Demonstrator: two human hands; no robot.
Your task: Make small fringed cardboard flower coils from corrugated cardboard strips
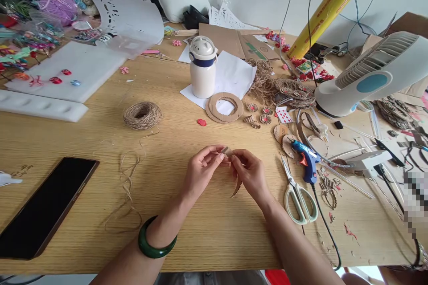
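Near the middle of the table, my left hand and my right hand meet around a narrow strip of corrugated cardboard. Its upper end is pinched between the fingertips of both hands. The strip's loose tail curves down below my right fingers. Beyond my hands lie small red paper discs and a flat cardboard ring. Several fluted cardboard rosettes with red centres sit to the right of the ring. Scissors and a blue glue gun rest right of my right hand.
A ball of twine trails loose strands at left, beside a large black phone. A white bottle stands behind the ring. At right are a white fan, cables and cardboard scraps. White foam lies at far left.
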